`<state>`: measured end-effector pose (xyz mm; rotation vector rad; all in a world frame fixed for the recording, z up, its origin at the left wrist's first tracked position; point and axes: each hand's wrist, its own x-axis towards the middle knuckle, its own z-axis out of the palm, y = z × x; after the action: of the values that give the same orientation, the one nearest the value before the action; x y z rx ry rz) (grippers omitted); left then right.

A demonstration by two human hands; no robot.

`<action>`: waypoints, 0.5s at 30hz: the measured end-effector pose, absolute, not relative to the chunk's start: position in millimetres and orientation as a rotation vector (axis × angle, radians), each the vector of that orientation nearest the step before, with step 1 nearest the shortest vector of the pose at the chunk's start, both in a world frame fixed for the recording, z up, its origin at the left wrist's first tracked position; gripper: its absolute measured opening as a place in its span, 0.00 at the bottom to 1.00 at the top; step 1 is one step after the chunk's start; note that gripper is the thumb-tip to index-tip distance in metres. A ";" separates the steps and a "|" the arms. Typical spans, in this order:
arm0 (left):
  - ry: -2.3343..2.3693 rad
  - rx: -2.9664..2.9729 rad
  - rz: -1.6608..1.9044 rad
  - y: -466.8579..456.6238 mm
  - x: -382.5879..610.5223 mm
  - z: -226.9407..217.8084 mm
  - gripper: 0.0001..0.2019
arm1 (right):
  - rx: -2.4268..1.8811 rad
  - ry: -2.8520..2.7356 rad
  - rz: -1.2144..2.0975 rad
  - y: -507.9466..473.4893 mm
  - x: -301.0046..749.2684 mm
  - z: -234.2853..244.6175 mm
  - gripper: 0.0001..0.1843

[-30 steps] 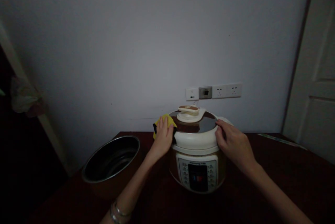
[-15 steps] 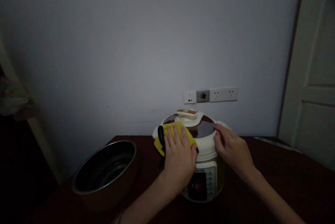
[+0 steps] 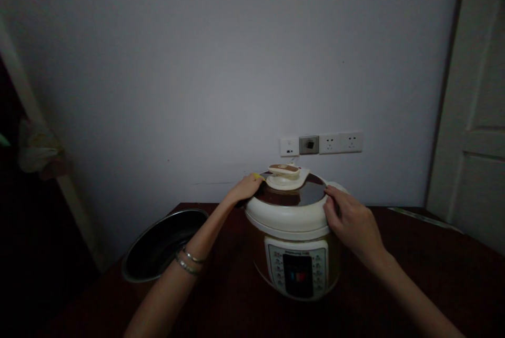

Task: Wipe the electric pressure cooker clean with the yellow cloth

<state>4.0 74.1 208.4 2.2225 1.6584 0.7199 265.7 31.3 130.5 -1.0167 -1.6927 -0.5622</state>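
Observation:
A white and brown electric pressure cooker (image 3: 294, 219) stands on the dark table, its lid on and its control panel facing me. My left hand (image 3: 248, 188) reaches to the lid's far left edge with its fingers bent over a yellow cloth (image 3: 257, 176). Only a small bit of that cloth shows; the hand covers the rest. On the right side, my right hand (image 3: 349, 217) grips the lid's rim, fingertips on top and thumb lower at the front. The lid handle (image 3: 284, 170) sits between both hands, touched by neither.
A dark-lined inner pot (image 3: 158, 243) rests on the table (image 3: 224, 280) at left, partly behind my left forearm. Wall sockets (image 3: 330, 143) are set in the wall behind the cooker. A door (image 3: 483, 106) is at the right, and a pale bag (image 3: 37, 146) hangs at far left.
My left hand has moved with the yellow cloth from the lid's front left round to its far left side, uncovering the control panel. My right hand has stayed on the rim.

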 end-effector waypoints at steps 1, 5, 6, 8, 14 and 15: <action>1.610 2.153 0.707 81.2 2.6 210.4 0.15 | -1.019 -1.687 -0.565 31.5 265.4 130.3 0.16; 1.501 1.968 0.658 107.1 -1.6 215.9 0.12 | -1.025 -1.671 -0.566 32.3 264.1 128.9 0.16; 1.496 1.918 0.658 113.6 -2.6 216.1 0.12 | -1.023 -1.666 -0.569 32.5 263.8 128.6 0.16; 1.480 1.760 0.656 126.9 -4.4 215.2 0.14 | -1.013 -1.657 -0.583 33.0 263.3 127.8 0.16; 1.325 1.598 0.705 165.4 -6.6 212.1 0.13 | -0.997 -1.628 -0.630 35.5 261.1 126.8 0.16; 1.323 1.628 0.691 170.4 -5.0 213.0 0.13 | -0.995 -1.624 -0.636 35.8 260.7 126.8 0.16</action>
<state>-5.0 170.4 213.0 1.6279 1.3232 0.6914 260.7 35.8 126.8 -0.9952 -1.6236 -0.6364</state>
